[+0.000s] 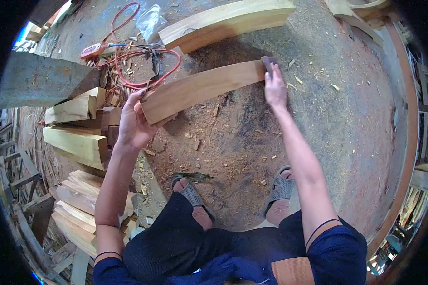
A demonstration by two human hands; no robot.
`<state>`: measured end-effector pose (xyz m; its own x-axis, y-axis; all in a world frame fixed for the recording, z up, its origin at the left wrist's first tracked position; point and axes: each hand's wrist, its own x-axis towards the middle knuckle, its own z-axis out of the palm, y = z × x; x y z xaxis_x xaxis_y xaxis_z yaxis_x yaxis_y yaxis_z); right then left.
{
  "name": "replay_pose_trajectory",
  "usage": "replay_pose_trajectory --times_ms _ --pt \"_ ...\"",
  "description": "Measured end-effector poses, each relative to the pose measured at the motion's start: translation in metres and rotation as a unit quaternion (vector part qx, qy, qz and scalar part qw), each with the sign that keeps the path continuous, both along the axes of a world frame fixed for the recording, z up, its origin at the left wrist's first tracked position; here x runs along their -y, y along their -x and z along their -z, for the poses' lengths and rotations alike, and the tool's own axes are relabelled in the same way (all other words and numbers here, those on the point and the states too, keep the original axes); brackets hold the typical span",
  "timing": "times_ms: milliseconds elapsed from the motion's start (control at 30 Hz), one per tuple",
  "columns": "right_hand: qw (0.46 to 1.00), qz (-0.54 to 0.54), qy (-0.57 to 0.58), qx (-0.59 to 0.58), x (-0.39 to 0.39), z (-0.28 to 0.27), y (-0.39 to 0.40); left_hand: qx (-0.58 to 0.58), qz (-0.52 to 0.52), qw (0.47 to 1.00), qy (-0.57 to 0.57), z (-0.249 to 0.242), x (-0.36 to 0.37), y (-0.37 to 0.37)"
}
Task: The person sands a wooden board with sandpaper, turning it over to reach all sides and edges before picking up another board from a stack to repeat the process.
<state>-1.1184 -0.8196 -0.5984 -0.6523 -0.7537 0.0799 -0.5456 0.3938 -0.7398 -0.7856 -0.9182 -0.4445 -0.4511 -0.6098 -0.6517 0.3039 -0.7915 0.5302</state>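
A long, slightly curved wooden board (204,90) is held out in front of me, above the littered floor. My left hand (135,123) grips its left end, with the thumb on the upper edge and the fingers behind and underneath. At the far right end, my right hand (275,88) is closed on a dark, thin, flat strip (268,64) that looks like folded sandpaper. That strip lies against the board's end, and part of it is hidden by the fingers.
Beyond the board lies a thick curved timber (228,23). A red cable (176,61) loops near a power strip (93,51) and a clear plastic bag (151,23). Cut wood blocks (76,142) and stacked offcuts (76,209) stand at left. Wood chips cover the floor around my sandalled feet (192,197).
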Motion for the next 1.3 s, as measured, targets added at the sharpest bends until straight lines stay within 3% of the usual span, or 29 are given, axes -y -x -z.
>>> replay_pose_trajectory --times_ms 67,100,133,233,267,300,367,400,467,567,667,700,733,800,833,900,1033,1100,1167,1200,1300 --pt "0.999 -0.036 0.038 0.012 0.008 -0.018 -0.042 0.008 -0.004 1.000 0.002 -0.004 -0.007 0.004" --pt "0.980 -0.086 0.099 -0.151 0.008 -0.030 -0.078 0.020 -0.006 1.000 0.005 -0.005 -0.008 0.006" --pt "0.965 -0.138 0.121 -0.185 0.006 -0.050 -0.115 0.022 -0.002 1.000 0.004 -0.002 -0.007 0.006" --pt "0.928 -0.285 0.222 -0.084 -0.006 -0.102 -0.210 -0.003 -0.014 0.999 -0.050 0.019 0.003 -0.015" --pt "0.915 -0.322 0.237 -0.062 -0.010 -0.109 -0.225 -0.091 0.040 0.995 -0.018 0.020 0.005 -0.020" --pt "0.916 -0.320 0.235 -0.058 -0.011 -0.107 -0.219 -0.178 0.093 0.980 0.013 0.021 0.006 -0.024" --pt "0.911 -0.335 0.227 -0.079 -0.005 -0.098 -0.179 -0.093 0.023 0.995 -0.040 0.006 -0.006 -0.012" --pt "0.923 -0.287 0.186 -0.179 -0.004 -0.083 -0.155 -0.032 0.018 0.999 -0.007 0.008 -0.011 -0.007" --pt "0.943 -0.234 0.160 -0.173 -0.004 -0.053 -0.095 0.022 0.007 0.999 0.034 0.014 -0.014 -0.002" --pt "0.996 -0.082 0.025 -0.007 -0.006 -0.040 -0.028 0.089 0.047 0.990 0.095 0.021 -0.014 -0.003" --pt "0.999 -0.029 0.019 0.004 0.001 -0.050 0.026 0.139 0.094 0.946 0.279 0.020 -0.012 -0.007" --pt "0.998 -0.044 0.022 -0.046 0.005 -0.052 0.039 0.142 0.097 0.946 0.276 0.018 -0.010 -0.007" --pt "0.994 -0.053 0.026 -0.094 0.007 -0.051 0.046 0.196 0.127 0.899 0.372 0.016 -0.008 -0.008" --pt "0.993 -0.097 0.026 -0.055 0.019 -0.032 0.048 0.232 0.190 0.805 0.512 0.012 0.002 -0.008" --pt "0.988 -0.148 0.025 -0.019 0.025 -0.023 0.047 0.230 0.194 0.801 0.517 0.011 0.008 -0.007" --pt "0.972 -0.168 0.090 -0.137 0.030 -0.028 -0.003 0.238 0.212 0.806 0.499 0.009 0.012 -0.006" --pt "0.919 -0.257 0.233 -0.188 0.023 -0.099 -0.128 0.251 0.241 0.794 0.498 0.001 0.015 -0.004" --pt "0.908 -0.291 0.273 -0.129 0.015 -0.120 -0.170 0.234 0.231 0.821 0.467 0.010 0.017 -0.011" --pt "0.897 -0.306 0.296 -0.117 0.019 -0.116 -0.166 0.191 0.215 0.864 0.413 0.008 0.018 -0.013" --pt "0.882 -0.324 0.325 -0.108 0.026 -0.113 -0.162 0.259 0.270 0.801 0.467 0.007 0.019 -0.014" --pt "0.906 -0.271 0.289 -0.148 0.040 -0.090 -0.083 0.289 0.259 0.780 0.490 0.007 0.018 -0.011"
